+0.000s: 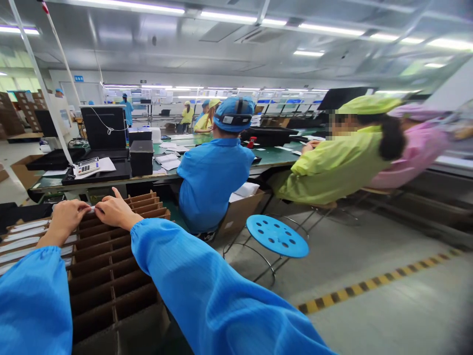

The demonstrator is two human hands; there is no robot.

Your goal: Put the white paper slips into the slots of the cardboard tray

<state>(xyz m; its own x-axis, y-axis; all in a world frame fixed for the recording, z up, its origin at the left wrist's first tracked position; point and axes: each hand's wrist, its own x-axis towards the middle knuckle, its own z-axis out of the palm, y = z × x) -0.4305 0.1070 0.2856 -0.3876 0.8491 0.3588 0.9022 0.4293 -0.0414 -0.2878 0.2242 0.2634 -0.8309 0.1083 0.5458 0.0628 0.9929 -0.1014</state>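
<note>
Room: factory floor under strip lights, where we log 1 long green-topped workbench (281, 157) ahead and staff in caps and smocks further back.

Left hand (65, 221): fingers partly curled, tips reaching toward a thin white strip (91, 209) at the top edge of the carton.

Right hand (116, 209): half closed, thumb raised, fingertips meeting the same strip; we cannot tell whether either hand has a firm hold on it.

Sleeves: 2 blue smock sleeves (192, 276), gathered at the wrists, probably to keep loose cloth away from the work.

Carton: cardboard divider carton (107, 276) directly below both hands, its grid of cells apparently meant to keep each piece separate.

Stock: flat white-banded pieces (22, 241) lie in rows at the carton's left side, within easy reach of the left hand.

Neighbours: 2 seated co-workers, 1 in a blue smock (210, 187) and 1 in a lime smock (332, 167), both facing the bench.

Bench: 1 desktop calculator (87, 166) rests on paper, close to the near edge for quick use.

Floor: 1 blue perforated stool (277, 235); yellow-and-black floor tape (369, 281), likely marking a lane.
</note>
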